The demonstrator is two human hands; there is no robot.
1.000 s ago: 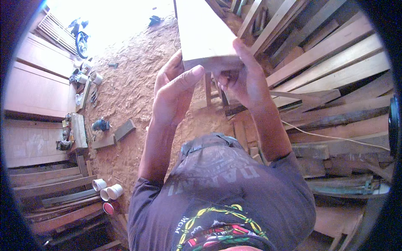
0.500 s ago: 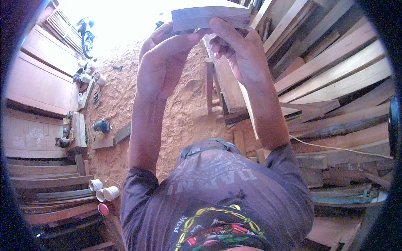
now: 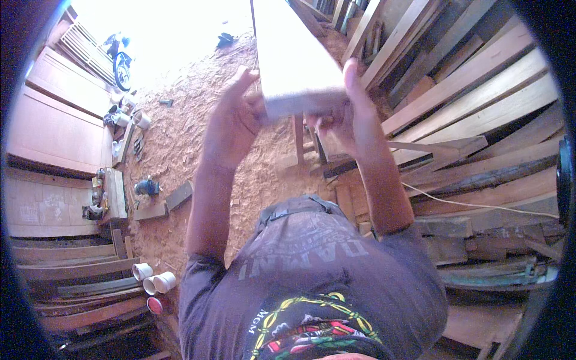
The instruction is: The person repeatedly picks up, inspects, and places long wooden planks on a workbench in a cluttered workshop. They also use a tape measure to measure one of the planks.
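A wide wooden plank [image 3: 297,63], its top face washed out by bright light, stretches away from me at the top of the view. Its near end is gripped between my two hands. My left hand [image 3: 234,120] holds the left edge with the thumb along the side. On the right edge, my right hand [image 3: 351,111] has its thumb raised at the side and its fingers curled under the end, slightly blurred. The far end of the plank is lost in glare.
Stacked boards [image 3: 480,102] fill the right side, with a pale cord [image 3: 480,207] across them. At left are wooden panels [image 3: 60,126], a power tool [image 3: 147,186] beside wood blocks [image 3: 151,211], and white cups [image 3: 163,282]. A motorcycle [image 3: 122,69] stands at the far left.
The plank's near end has come down and closer to me, showing its top face instead of mainly its end. Both hands have lowered with it and moved to its side edges.
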